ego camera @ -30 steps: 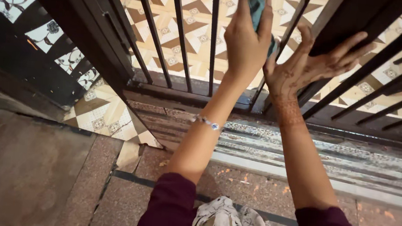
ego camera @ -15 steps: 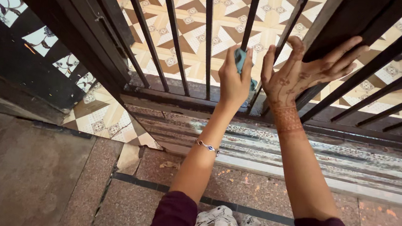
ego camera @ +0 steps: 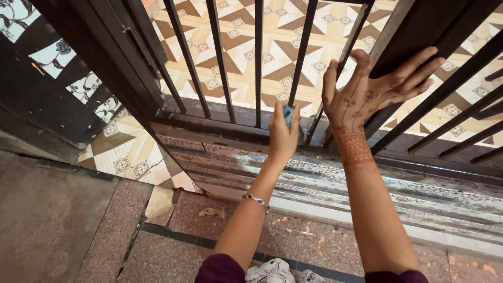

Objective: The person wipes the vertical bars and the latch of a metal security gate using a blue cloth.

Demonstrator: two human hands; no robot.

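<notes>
Gate (ego camera: 259, 51) of dark vertical bars fills the upper frame, bottom rail sitting just above a worn, paint-streaked sill (ego camera: 381, 189), patterned tile floor visible through the gaps. Risk, biggest first: gate looks hinged or sliding, so if it shifts under the push, the fingers spread against it could get pinched between the leaves. Right hand (ego camera: 371, 94) is flat and wide open, palm pressed on the thick dark frame post, holding nothing; henna pattern on its back and wrist. Next risk: left hand (ego camera: 282, 132) works low at the foot of a bar, close to the bottom rail, so knuckles may scrape the metal or the rail edge. It is closed around a small blue-teal cloth (ego camera: 288, 114), only a sliver showing above the fingers, touching or just beside the bar. Grip covers most of the cloth, so I can't tell its full shape or whether it's wet. Smaller risk: the cloth could slip through the bars onto the tile beyond. Bracelet (ego camera: 256, 200) on the left wrist could snag on a bar.
</notes>
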